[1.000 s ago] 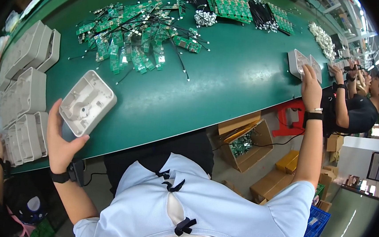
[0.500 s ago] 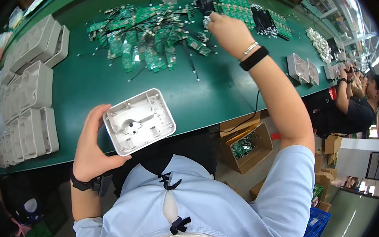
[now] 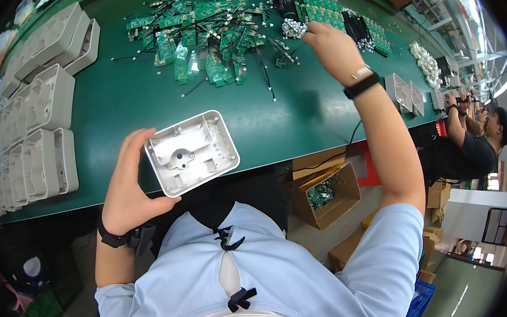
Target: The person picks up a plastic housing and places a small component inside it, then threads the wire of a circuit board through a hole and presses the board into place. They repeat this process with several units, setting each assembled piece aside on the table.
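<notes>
My left hand [image 3: 133, 192] grips a white plastic housing [image 3: 197, 154] by its left side, fingers and thumb around the edge. The open side of the shell faces up, showing a round raised seat, ribs and screw posts. It is held over the front edge of the green table. My right hand [image 3: 336, 53] reaches far across the table, its fingers drawn together beside the white-tipped ends of a black cable bundle [image 3: 293, 29]. What its fingertips hold, if anything, is hidden. Left of it spreads a heap of green circuit boards [image 3: 212, 42] with black cables.
Stacked white housings [image 3: 50, 98] line the left of the table [image 3: 115, 103]. Rows of boards [image 3: 322, 9] and a white parts pile [image 3: 426, 63] lie at the back. Two shells [image 3: 398, 92] stand at right. Below is a cardboard box [image 3: 333, 200]; a co-worker [image 3: 475, 137] is at far right.
My right hand has drawn right, off the white ends of the cable bundle, which now show. The left hand keeps hold of the housing. The whole view has shifted slightly.
</notes>
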{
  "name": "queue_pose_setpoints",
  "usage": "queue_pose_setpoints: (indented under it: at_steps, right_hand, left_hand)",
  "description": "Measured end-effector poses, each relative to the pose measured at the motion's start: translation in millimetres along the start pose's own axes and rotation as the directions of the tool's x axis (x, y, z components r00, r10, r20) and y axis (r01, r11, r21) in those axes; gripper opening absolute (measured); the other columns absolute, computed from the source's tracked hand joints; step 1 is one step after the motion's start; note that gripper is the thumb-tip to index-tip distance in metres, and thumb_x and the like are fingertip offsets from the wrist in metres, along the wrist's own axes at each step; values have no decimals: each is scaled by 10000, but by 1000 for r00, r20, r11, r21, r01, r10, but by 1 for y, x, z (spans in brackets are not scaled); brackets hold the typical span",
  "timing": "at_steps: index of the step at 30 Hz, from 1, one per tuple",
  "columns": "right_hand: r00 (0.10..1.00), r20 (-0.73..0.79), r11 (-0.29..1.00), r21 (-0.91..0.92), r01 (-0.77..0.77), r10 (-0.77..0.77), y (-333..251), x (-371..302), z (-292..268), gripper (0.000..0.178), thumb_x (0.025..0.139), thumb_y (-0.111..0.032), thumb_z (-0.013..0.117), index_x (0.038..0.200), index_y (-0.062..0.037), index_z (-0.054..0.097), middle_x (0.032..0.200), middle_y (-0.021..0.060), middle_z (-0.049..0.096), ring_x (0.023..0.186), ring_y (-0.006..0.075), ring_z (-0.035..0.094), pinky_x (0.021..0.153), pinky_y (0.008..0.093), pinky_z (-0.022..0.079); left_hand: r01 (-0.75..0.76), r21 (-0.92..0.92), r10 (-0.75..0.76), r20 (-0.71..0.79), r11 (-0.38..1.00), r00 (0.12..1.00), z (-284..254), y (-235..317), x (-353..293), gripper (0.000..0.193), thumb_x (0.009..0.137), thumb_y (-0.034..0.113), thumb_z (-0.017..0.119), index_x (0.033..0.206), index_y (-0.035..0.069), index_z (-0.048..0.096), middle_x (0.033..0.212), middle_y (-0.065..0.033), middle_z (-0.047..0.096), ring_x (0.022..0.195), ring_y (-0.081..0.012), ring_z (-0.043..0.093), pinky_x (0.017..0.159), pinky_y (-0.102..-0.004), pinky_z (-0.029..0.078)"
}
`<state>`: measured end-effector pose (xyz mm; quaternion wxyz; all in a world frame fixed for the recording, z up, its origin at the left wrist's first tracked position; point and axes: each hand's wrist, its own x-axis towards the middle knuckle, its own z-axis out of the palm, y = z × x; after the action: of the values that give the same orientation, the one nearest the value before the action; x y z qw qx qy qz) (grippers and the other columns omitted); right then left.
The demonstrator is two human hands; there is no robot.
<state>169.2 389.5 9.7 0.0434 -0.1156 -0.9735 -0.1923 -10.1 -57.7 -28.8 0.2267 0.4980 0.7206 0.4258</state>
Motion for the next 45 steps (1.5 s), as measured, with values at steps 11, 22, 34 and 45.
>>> queue_pose_setpoints:
  at_steps: [11,22,34,45]
  right_hand:
    - [816,566,-832,504,-234,113,-84,-103,-38,103,1091,-105,614,1161,-48,663,1131,80,725,1009,143,741,757,229,604]
    - [889,59,-394,908,142,455,-231,-80,-52,119,972,82,687,1075,23,702,1141,170,756,993,260,758,879,344,619]
    - [925,-202,127,977,170,321,-247,-74,-54,194,847,145,757,1008,38,737,1038,136,797,957,224,772,861,330,605]
    - [906,-205,271,957,106,370,-262,-68,-68,152,862,56,786,998,10,736,1016,122,793,900,234,767,818,318,604]
  left_hand:
    - [6,-122,-13,-61,992,998,14,-2,-1,1047,665,52,873,1583,28,370,1544,-214,464,1471,-373,466,1212,-431,386]
    - [-59,-103,47,-113,993,992,19,12,4,1075,666,100,932,1586,19,383,1551,-204,495,1455,-360,491,1217,-436,388]
    - [-98,-10,97,-75,995,992,16,19,3,1072,646,102,956,1564,22,406,1541,-201,475,1452,-378,473,1203,-436,398]
    - [-109,-110,100,-85,988,991,28,15,1,1052,698,35,885,1590,50,327,1544,-206,408,1444,-394,466,1179,-459,431]
